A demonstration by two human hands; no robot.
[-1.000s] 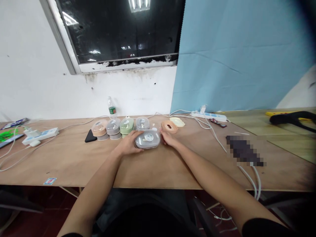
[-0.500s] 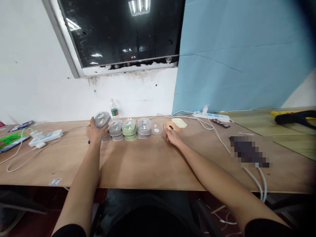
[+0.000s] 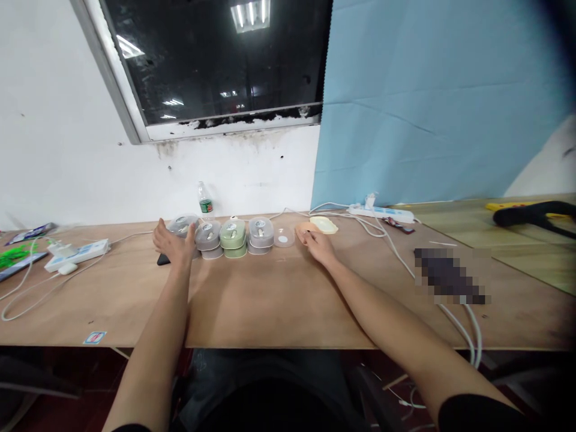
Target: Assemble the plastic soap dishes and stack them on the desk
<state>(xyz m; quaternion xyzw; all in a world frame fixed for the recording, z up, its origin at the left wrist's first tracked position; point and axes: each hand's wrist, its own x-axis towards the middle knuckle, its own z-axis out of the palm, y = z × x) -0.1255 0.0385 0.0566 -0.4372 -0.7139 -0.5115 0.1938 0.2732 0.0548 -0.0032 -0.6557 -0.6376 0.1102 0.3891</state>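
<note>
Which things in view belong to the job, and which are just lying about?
Seemingly in use:
leftmost container near the left hand
orange piece at the right hand
green container, flanked by grey containers
clear piece, pale yellow piece

Seemingly just lying about:
bottle by the wall
left power strip, right power strip
dark flat object

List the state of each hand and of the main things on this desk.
Left hand, open
Leftmost grey oval plastic box, partly hidden behind it
Orange oval plastic piece, partly covered by right hand
Green oval plastic box, upright, covered
Grey oval plastic box right of that, upright, covered
Clear plastic lid, lying loose
Pale yellow oval plastic piece, lying flat
Clear plastic bottle with green label, upright
White plastic power strip at right, plug inserted
</note>
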